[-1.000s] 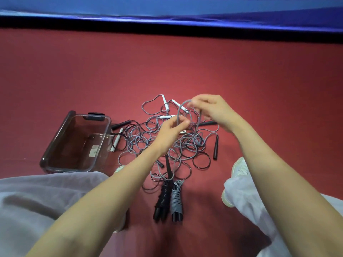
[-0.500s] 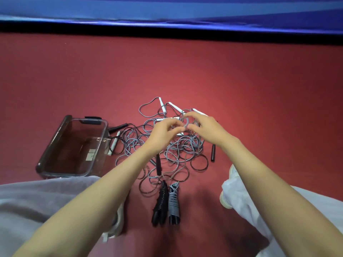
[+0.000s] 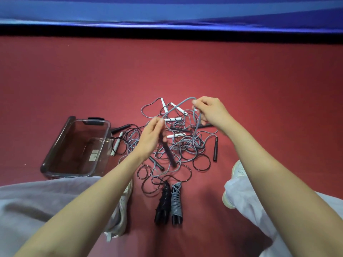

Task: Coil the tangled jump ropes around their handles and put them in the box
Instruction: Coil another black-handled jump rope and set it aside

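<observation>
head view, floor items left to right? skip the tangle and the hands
clear box → white handle beside it → coiled black rope → coiled grey rope → lone black handle → right shoe

Both forearms extended; left hand [image 3: 151,134], right hand [image 3: 211,112] raised, each pinching grey rope [image 3: 185,100]

Gym: red floor [image 3: 259,80], blue mat [image 3: 167,13]
</observation>
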{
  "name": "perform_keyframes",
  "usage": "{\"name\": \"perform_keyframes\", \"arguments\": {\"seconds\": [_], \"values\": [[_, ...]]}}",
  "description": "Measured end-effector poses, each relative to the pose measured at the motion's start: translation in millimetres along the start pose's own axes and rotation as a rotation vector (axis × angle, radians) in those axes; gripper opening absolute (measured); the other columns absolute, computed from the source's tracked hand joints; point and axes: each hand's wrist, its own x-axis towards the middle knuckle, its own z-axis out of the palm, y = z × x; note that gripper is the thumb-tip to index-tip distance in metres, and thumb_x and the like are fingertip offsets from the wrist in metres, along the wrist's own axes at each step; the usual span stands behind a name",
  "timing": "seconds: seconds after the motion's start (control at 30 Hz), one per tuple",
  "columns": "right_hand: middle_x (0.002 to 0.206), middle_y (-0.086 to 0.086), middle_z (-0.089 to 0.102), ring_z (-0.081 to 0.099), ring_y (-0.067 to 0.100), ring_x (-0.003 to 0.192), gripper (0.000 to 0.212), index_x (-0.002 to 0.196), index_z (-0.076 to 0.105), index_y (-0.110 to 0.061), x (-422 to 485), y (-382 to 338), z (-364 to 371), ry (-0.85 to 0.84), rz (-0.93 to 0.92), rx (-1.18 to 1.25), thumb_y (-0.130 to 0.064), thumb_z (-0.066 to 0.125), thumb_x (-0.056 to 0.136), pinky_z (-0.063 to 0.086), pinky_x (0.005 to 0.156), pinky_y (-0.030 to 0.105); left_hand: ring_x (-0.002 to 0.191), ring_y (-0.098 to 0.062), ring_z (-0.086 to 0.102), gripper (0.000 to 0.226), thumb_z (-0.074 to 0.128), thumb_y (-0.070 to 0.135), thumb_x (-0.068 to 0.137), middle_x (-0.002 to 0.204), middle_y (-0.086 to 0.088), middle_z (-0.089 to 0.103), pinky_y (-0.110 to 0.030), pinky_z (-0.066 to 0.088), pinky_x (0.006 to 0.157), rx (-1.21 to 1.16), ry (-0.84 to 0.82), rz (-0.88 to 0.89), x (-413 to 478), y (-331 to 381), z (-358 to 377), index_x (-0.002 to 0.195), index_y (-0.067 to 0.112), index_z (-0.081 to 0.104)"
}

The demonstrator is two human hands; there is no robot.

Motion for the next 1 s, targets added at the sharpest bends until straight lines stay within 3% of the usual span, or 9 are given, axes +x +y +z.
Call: {"name": "perform_keyframes", "arguments": {"seconds": [0.07, 0.13, 0.23, 0.33, 0.47, 0.63, 0.8, 0.9, 1.0], "values": [[0.061, -0.002, 0.048, 0.041, 0.008, 0.035, 0.025, 0.074, 0.058, -0.013, 1.5, 0.4, 5.4, -0.003, 0.031, 0.066, -0.02, 0.054, 0.098, 0.041, 0.048, 0.029, 0.05, -0.014, 0.034, 0.021, 0.044, 0.031, 0.102, 0.063, 0.003, 0.038, -0.033, 0.036, 0.054, 0.068, -0.043, -0.016, 1.7, -4.8, 0.7, 0.085, 0.02, 0.048], [0.059, -0.002, 0.048, 0.038, 0.008, 0.035, 0.028, 0.073, 0.057, -0.011, 3.1, -0.8, 11.3, -0.02, 0.076, 0.194, -0.017, 0.051, 0.099, 0.04, 0.042, 0.024, 0.049, -0.011, 0.031, 0.006, 0.057, 0.028, 0.097, 0.061, 0.008, 0.038, -0.025, 0.029, 0.047, 0.114, -0.154, -0.085, 3.9, -12.8, -0.9, 0.102, 0.025, 0.054], [0.063, 0.0, 0.045, 0.036, 0.005, 0.036, 0.029, 0.073, 0.055, -0.01, 3.8, -5.7, 21.5, -0.106, 0.17, 0.409, -0.015, 0.048, 0.101, 0.041, 0.041, 0.021, 0.052, -0.007, 0.039, 0.043, 0.072, 0.018, 0.086, 0.068, 0.007, 0.048, -0.022, 0.034, 0.051, 0.173, -0.288, -0.193, 7.6, -27.2, 1.7, 0.123, 0.021, 0.052], [0.066, 0.001, 0.044, 0.037, 0.003, 0.036, 0.026, 0.077, 0.055, -0.008, 8.5, -6.5, 29.8, -0.139, 0.274, 0.55, -0.013, 0.046, 0.101, 0.046, 0.043, 0.019, 0.049, -0.005, 0.035, 0.027, 0.068, 0.007, 0.087, 0.067, 0.006, 0.048, -0.019, 0.03, 0.048, 0.14, -0.35, -0.204, 11.9, -34.5, 11.5, 0.111, 0.019, 0.061], [0.068, 0.005, 0.04, 0.04, 0.004, 0.036, 0.026, 0.081, 0.054, -0.004, 25.6, 11.9, 39.1, 0.044, 0.42, 0.704, -0.012, 0.043, 0.103, 0.051, 0.046, 0.021, 0.045, -0.004, 0.036, 0.012, 0.06, 0.001, 0.09, 0.051, 0.013, 0.051, -0.018, 0.029, 0.045, 0.032, -0.319, -0.272, 18.9, -42.6, 17.0, 0.089, 0.013, 0.061], [0.073, 0.007, 0.042, 0.039, 0.009, 0.054, 0.017, 0.092, 0.053, -0.001, 45.6, 37.8, 38.9, 0.245, 0.521, 0.837, -0.006, 0.041, 0.102, 0.057, 0.05, 0.027, 0.046, -0.007, 0.038, 0.012, 0.06, 0.003, 0.091, 0.053, 0.01, 0.051, -0.018, 0.033, 0.046, 0.104, -0.317, -0.444, 15.3, -76.3, -1.8, 0.097, 0.013, 0.062], [0.07, 0.007, 0.038, 0.036, 0.01, 0.056, 0.026, 0.083, 0.045, -0.004, 57.5, 51.9, 65.7, 0.115, 0.676, 0.882, 0.007, 0.029, 0.1, 0.057, 0.046, 0.034, 0.042, -0.007, 0.027, 0.05, 0.075, 0.017, 0.082, 0.052, 0.01, 0.036, -0.019, 0.025, 0.042, 0.021, -0.228, -0.468, 21.7, -99.5, 1.6, 0.122, 0.032, 0.051], [0.071, 0.009, 0.041, 0.037, 0.011, 0.056, 0.025, 0.081, 0.047, 0.0, 67.1, 62.6, 82.1, 0.082, 0.757, 0.984, 0.008, 0.032, 0.099, 0.056, 0.045, 0.035, 0.037, 0.0, 0.035, 0.038, 0.069, 0.018, 0.088, 0.041, 0.016, 0.043, -0.015, 0.028, 0.042, -0.031, -0.149, -0.454, 32.0, -102.4, 10.2, 0.124, 0.023, 0.055], [0.08, 0.013, 0.044, 0.043, 0.013, 0.059, 0.017, 0.091, 0.049, 0.005, 75.7, 73.4, 89.0, 0.047, 0.788, 1.041, 0.011, 0.035, 0.097, 0.057, 0.047, 0.035, 0.038, -0.003, 0.033, 0.008, 0.07, 0.02, 0.088, 0.046, 0.014, 0.038, -0.019, 0.029, 0.043, -0.021, -0.103, -0.413, 44.8, -112.3, 7.7, 0.093, 0.022, 0.065]]}}
